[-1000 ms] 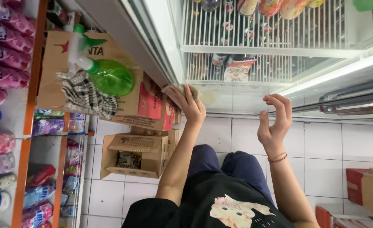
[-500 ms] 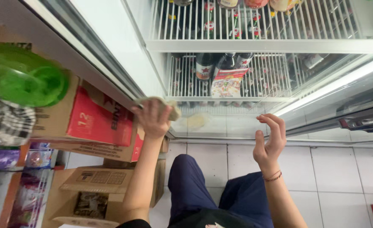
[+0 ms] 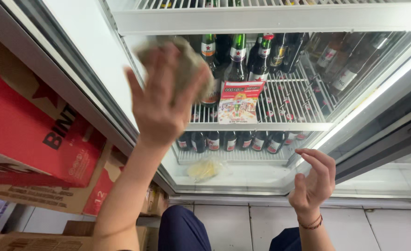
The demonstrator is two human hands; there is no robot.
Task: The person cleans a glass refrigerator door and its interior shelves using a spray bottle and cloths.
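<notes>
1 cloth [image 3: 191,69], greyish and crumpled, is bunched in the left hand [image 3: 166,100], raised in front of the open fridge [image 3: 270,21] at the level of the middle shelf [image 3: 280,125]. It looks soft and light, a limp rag with no stiffness, so I judge it will fold and slip unless it is gathered in a fist; a pinch on one corner would leave most of it dangling. It is not fragile. The left hand has its fingers spread and curled loosely round the cloth, which sticks out past the fingertips toward the glass; the picture is blurred here, so how firm the hold is I cannot tell.

The right hand [image 3: 313,181] is lower and well apart from the cloth, down near the fridge's bottom edge. It is half open, fingers bent, holding nothing, with a thin red bracelet [image 3: 310,224] at the wrist.

Behind the cloth stand dark bottles [image 3: 238,56] on the wire shelf, with a colourful flat packet [image 3: 239,102] leaning before them. More bottles [image 3: 228,139] fill the shelf below, and a pale crumpled bag [image 3: 205,168] lies on the fridge floor. Red and brown cartons [image 3: 33,135] are stacked at the left.
</notes>
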